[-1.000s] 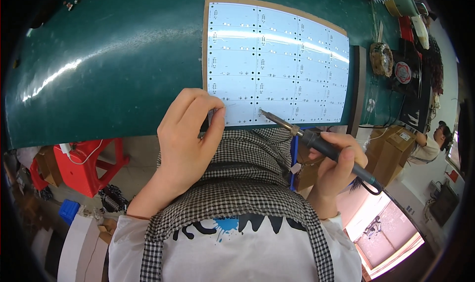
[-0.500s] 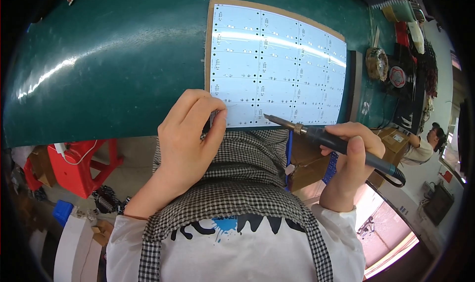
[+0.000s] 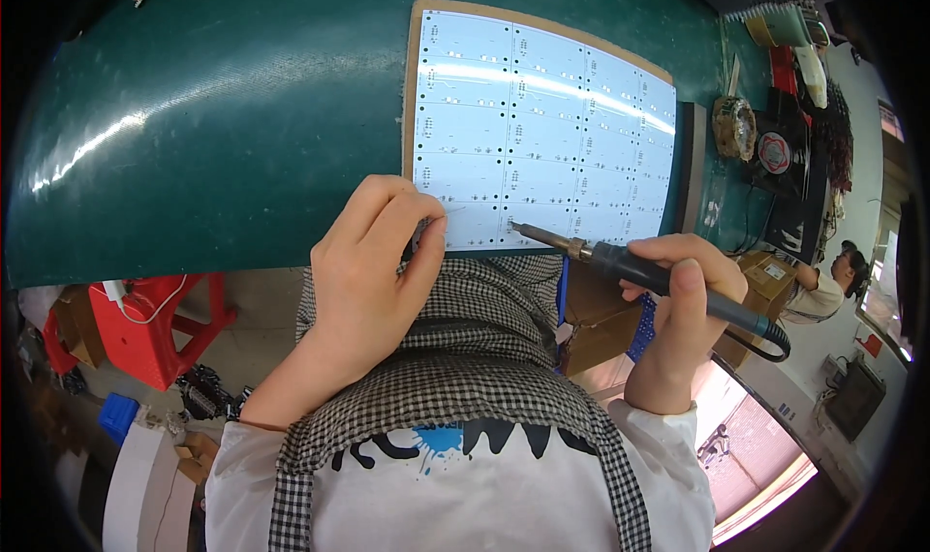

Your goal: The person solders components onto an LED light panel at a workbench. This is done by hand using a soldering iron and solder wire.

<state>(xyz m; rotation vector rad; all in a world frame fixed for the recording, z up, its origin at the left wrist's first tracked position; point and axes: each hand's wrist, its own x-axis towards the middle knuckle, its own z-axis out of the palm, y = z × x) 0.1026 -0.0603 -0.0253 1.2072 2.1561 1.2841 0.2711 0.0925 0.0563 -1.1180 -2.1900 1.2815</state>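
Note:
A sheet of white circuit boards (image 3: 552, 131), marked into a grid and dotted with small parts, lies on a brown backing board (image 3: 411, 97). Over its near left corner, my left hand (image 3: 363, 261) is closed in a pinch, with a thin wire (image 3: 455, 209) poking out past the fingertips toward the board. My right hand (image 3: 693, 300) grips a soldering iron (image 3: 620, 261) by its dark handle, fingers wrapped around it. The iron points left, its tip at a group of pads in the nearest row; whether it touches them I cannot tell.
Under all this is a green tabletop (image 3: 242, 145). A dark bar (image 3: 692, 165) runs along the sheet's right side. Farther right sit a roll of tape (image 3: 734, 128) and a black box (image 3: 778, 153). A red stool (image 3: 145, 329) stands below left; another person (image 3: 828, 286) is at far right.
The soldering iron and my right hand have shifted slightly left, bringing the tip to the pads. My left hand has stayed nearly still.

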